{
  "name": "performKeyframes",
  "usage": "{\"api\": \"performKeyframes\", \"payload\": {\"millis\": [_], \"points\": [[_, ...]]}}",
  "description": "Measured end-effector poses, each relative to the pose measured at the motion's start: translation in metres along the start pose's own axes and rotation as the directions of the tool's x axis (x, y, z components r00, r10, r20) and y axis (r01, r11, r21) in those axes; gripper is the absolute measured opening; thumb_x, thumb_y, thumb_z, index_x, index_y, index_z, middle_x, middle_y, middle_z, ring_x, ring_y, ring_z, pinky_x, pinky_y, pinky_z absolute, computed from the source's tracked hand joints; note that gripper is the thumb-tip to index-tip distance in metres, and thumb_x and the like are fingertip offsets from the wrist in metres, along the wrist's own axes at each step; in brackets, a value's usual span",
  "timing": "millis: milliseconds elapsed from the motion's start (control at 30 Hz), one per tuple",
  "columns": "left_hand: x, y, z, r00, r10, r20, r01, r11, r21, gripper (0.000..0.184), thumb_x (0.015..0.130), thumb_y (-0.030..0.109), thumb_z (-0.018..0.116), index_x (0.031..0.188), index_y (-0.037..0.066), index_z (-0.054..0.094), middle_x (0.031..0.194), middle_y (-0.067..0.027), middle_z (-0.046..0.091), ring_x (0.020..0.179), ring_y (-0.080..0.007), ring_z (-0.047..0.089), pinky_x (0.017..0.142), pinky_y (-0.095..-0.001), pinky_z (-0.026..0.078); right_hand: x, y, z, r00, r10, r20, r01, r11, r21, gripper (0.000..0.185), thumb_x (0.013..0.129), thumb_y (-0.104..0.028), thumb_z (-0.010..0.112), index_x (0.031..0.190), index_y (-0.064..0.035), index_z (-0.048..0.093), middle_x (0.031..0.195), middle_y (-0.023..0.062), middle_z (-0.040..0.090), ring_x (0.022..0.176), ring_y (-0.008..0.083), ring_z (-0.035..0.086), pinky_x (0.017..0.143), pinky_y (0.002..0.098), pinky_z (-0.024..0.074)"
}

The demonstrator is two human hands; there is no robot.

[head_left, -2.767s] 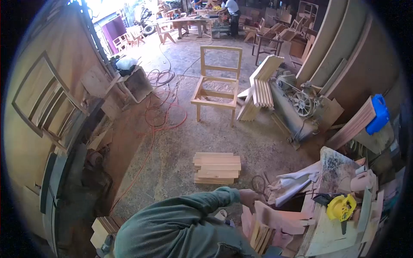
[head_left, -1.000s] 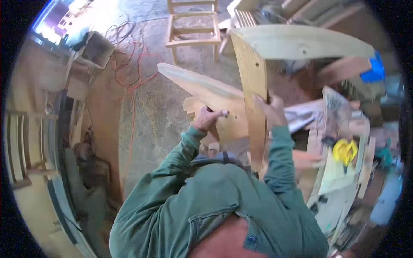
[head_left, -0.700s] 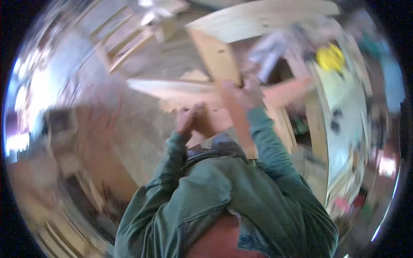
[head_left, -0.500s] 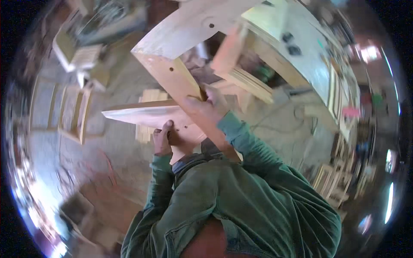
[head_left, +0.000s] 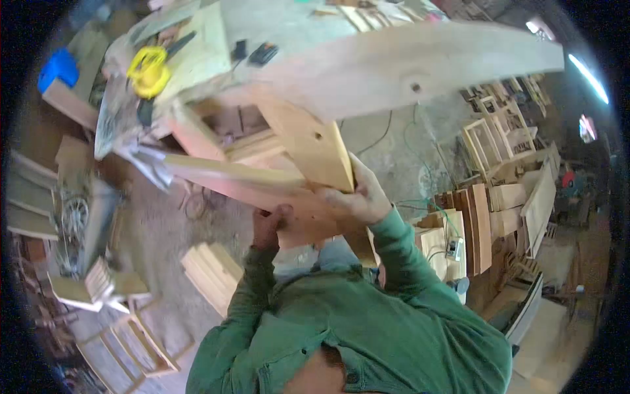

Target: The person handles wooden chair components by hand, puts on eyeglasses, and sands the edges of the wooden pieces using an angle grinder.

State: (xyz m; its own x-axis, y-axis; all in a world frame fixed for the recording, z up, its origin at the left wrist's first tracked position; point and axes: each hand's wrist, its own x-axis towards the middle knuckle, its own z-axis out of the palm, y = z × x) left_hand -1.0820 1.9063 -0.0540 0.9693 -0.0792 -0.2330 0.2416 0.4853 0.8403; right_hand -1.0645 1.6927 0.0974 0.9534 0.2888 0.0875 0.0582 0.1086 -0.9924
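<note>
A joined wooden piece [head_left: 305, 141] is held up before my body, made of crossing boards with small dark holes. My left hand [head_left: 269, 225] grips the edge of its lower board, the thumb showing on top. My right hand [head_left: 363, 195] is wrapped round the upright board near where the boards cross. A long, pale curved board [head_left: 420, 69] forms the piece's top and reaches to the upper right. The piece hides part of the workbench behind it.
A workbench [head_left: 230, 33] with a yellow tool [head_left: 149, 72] stands ahead. Stacked boards [head_left: 211, 272] lie on the floor at the left, with a chair frame [head_left: 131, 348] beyond. More boards [head_left: 478, 226] stand at the right, near a green cord [head_left: 426, 207]. A blue container [head_left: 58, 70] is far left.
The view has turned to the right, so the workbench now lies ahead and the chair frame at lower left. Both hands, empty of this piece at first, now hold it up and have turned with it.
</note>
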Motion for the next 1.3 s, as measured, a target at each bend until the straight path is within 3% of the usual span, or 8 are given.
{"api": "performKeyframes", "payload": {"millis": [233,367,433,533,600,767,1067,1300], "points": [[0.09,-0.056,0.154,0.945,-0.192,0.264,0.142,0.97,0.197,0.022,0.083,0.008,0.074,0.103,-0.001,0.07,0.102,-0.0087,0.07,0.091,-0.0152,0.066,0.08,-0.0321,0.055,-0.04,-0.002,-0.164,0.911,-0.061,-0.408,-0.03,0.976,-0.215,0.057,0.084,-0.014,0.08,0.13,0.0012,0.051,0.116,0.006,0.065,0.108,0.0138,0.059,0.095,0.0303,0.0477],[0.151,-0.165,0.19,0.795,-0.061,0.604,-0.241,0.881,0.406,0.032,0.089,0.016,0.072,0.114,-0.003,0.066,0.105,-0.0074,0.07,0.093,-0.0143,0.065,0.081,-0.0321,0.054,-0.075,-0.028,-0.22,0.763,-0.068,-0.643,-0.091,0.973,-0.21,0.053,0.083,-0.012,0.08,0.127,0.0015,0.054,0.114,0.007,0.066,0.105,0.0156,0.062,0.093,0.0316,0.0495],[0.141,-0.097,0.279,0.735,-0.294,0.611,-0.049,0.875,0.481,0.035,0.092,0.022,0.07,0.116,-0.004,0.066,0.106,-0.0064,0.07,0.094,-0.0141,0.065,0.08,-0.0322,0.054,-0.089,-0.031,-0.242,0.648,-0.094,-0.756,-0.106,0.972,-0.211,0.051,0.082,-0.01,0.08,0.126,0.0018,0.055,0.113,0.0084,0.067,0.104,0.0168,0.063,0.092,0.032,0.0503],[0.16,-0.149,0.324,0.625,-0.449,0.638,0.195,0.882,0.429,0.038,0.094,0.028,0.068,0.115,-0.004,0.067,0.108,-0.0071,0.07,0.096,-0.0143,0.064,0.082,-0.0325,0.053,-0.1,-0.036,-0.264,0.431,-0.149,-0.89,-0.194,0.948,-0.252,0.049,0.082,-0.009,0.079,0.124,0.0025,0.056,0.112,0.0109,0.067,0.101,0.0189,0.064,0.09,0.0322,0.0513],[0.176,-0.155,0.359,0.493,-0.531,0.689,0.161,0.834,0.527,0.041,0.095,0.03,0.067,0.117,-0.005,0.066,0.111,-0.0078,0.07,0.099,-0.0138,0.064,0.084,-0.032,0.052,-0.1,-0.05,-0.274,0.291,-0.111,-0.95,-0.206,0.963,-0.176,0.049,0.081,-0.008,0.079,0.124,0.0032,0.057,0.112,0.0126,0.067,0.099,0.0202,0.065,0.089,0.0325,0.0518],[0.205,-0.164,0.439,0.318,-0.441,0.839,0.027,0.889,0.457,0.052,0.093,0.041,0.068,0.115,-0.006,0.066,0.103,-0.0105,0.071,0.095,-0.0168,0.064,0.085,-0.0323,0.051,-0.102,-0.059,-0.312,0.086,-0.295,-0.952,-0.337,0.89,-0.307,0.052,0.082,-0.006,0.078,0.128,0.0047,0.054,0.116,0.0145,0.065,0.102,0.0219,0.064,0.089,0.0319,0.0509],[0.277,-0.198,0.567,0.006,-0.435,0.9,0.23,0.877,0.422,0.04,0.092,0.029,0.072,0.114,-0.004,0.067,0.107,-0.006,0.071,0.098,-0.0122,0.061,0.087,-0.0301,0.051,-0.052,-0.114,-0.38,-0.08,-0.444,-0.893,-0.472,0.806,-0.358,0.056,0.084,-0.004,0.076,0.134,0.0048,0.052,0.121,0.0144,0.063,0.104,0.0223,0.061,0.093,0.0338,0.048],[0.324,-0.183,0.664,-0.042,-0.317,0.947,0.127,0.939,0.32,0.041,0.091,0.03,0.073,0.117,-0.001,0.067,0.111,-0.006,0.071,0.101,-0.0126,0.062,0.089,-0.0309,0.051,-0.046,-0.122,-0.459,-0.19,-0.56,-0.806,-0.521,0.753,-0.401,0.058,0.083,-0.007,0.078,0.134,0.004,0.052,0.122,0.0135,0.063,0.107,0.0224,0.061,0.095,0.0344,0.047]]}}
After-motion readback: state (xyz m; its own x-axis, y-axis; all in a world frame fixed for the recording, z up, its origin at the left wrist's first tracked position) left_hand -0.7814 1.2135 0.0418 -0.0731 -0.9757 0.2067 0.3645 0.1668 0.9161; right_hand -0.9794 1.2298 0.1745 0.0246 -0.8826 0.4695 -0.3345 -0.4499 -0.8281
